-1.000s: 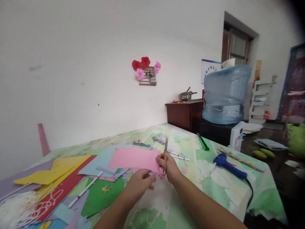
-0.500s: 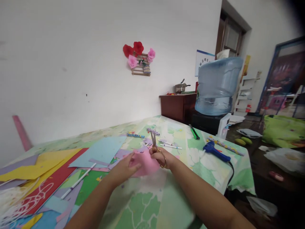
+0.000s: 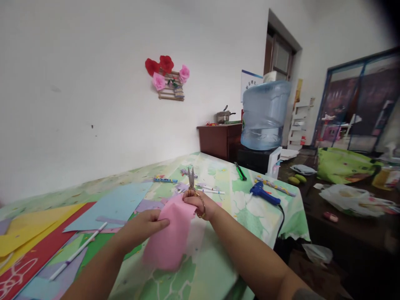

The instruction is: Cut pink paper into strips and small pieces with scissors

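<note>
A sheet of pink paper hangs from my two hands above the table, its lower end blurred. My left hand pinches its left side, thumb on the near face. In my right hand is a pair of gold-handled scissors, blades pointing up and slightly apart; the fingers of that hand also touch the paper's upper right corner. Behind the hands lie purple paper scraps, a white stick and a blue patterned stick.
Light blue paper, red paper and a white stick lie left on the patterned tablecloth. A blue glue gun with a cord and a green utility knife are at right. A water bottle stands beyond.
The pink paper has been raised and turned, now hanging longer toward me. My left hand has moved left and nearer. The view has swung right.
</note>
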`<action>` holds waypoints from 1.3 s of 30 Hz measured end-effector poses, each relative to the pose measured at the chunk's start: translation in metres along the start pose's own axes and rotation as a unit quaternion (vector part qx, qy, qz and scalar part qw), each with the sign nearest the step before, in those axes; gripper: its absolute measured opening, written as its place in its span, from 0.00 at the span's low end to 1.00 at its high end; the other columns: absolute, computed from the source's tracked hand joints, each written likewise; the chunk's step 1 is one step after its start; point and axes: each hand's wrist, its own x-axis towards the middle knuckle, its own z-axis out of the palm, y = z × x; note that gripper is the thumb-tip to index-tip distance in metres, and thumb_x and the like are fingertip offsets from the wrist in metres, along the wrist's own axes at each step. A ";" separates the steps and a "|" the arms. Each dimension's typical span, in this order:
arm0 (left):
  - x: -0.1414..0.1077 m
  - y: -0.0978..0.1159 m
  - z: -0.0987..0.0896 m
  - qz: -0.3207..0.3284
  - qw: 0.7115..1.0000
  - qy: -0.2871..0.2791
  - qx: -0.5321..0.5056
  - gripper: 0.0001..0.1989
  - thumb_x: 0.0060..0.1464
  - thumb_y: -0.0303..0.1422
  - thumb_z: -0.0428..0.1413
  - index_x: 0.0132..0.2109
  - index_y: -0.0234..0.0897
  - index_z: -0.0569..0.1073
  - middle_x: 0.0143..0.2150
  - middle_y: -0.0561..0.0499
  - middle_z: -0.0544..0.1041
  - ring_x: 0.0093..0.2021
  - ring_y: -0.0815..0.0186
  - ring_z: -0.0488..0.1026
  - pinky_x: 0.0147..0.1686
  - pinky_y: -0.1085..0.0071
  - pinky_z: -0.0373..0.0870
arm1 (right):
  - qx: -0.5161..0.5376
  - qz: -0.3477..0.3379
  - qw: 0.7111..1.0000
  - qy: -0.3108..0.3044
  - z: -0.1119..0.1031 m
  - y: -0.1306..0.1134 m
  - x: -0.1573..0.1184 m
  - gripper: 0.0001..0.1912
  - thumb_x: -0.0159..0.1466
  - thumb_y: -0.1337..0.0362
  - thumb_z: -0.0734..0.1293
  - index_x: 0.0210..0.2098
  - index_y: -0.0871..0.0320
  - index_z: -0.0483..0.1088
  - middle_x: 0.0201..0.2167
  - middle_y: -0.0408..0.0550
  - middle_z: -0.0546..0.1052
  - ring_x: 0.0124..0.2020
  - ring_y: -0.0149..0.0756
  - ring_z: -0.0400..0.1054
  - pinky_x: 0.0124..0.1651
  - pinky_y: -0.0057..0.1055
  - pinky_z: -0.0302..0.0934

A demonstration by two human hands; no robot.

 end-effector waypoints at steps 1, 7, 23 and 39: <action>-0.003 0.001 -0.005 -0.008 1.000 -0.012 -0.020 0.11 0.34 0.40 0.52 0.22 0.37 0.70 0.21 0.53 0.71 0.24 0.62 0.67 0.23 0.71 0.61 | -0.014 -0.009 1.000 0.023 0.001 0.000 0.001 0.08 0.47 0.61 0.60 0.25 0.58 0.59 0.16 0.37 0.58 0.15 0.24 0.52 0.18 0.22 0.47; -0.018 0.009 -0.030 -0.054 0.981 -0.009 -0.184 0.15 0.37 0.38 0.53 0.36 0.40 0.69 0.28 0.51 0.73 0.28 0.63 0.69 0.25 0.71 0.64 | -0.125 -0.050 0.984 0.119 -0.003 0.002 0.004 0.10 0.50 0.57 0.57 0.26 0.58 0.58 0.21 0.39 0.60 0.21 0.25 0.55 0.24 0.23 0.50; 0.002 -0.013 -0.038 -0.008 0.952 0.160 -0.259 0.14 0.38 0.39 0.53 0.34 0.36 0.68 0.25 0.52 0.72 0.23 0.68 0.68 0.21 0.73 0.63 | -0.430 -0.041 0.899 -0.072 -0.003 -0.003 -0.009 0.21 0.47 0.47 0.59 0.16 0.60 0.54 0.15 0.38 0.55 0.18 0.23 0.48 0.19 0.22 0.39; -0.001 -0.002 -0.025 0.010 0.967 0.253 -0.014 0.12 0.38 0.39 0.50 0.29 0.36 0.70 0.22 0.54 0.70 0.22 0.67 0.66 0.20 0.74 0.58 | -0.468 -0.053 0.881 -0.054 0.003 -0.004 -0.012 0.25 0.48 0.41 0.53 0.16 0.59 0.54 0.15 0.38 0.55 0.17 0.23 0.49 0.18 0.21 0.41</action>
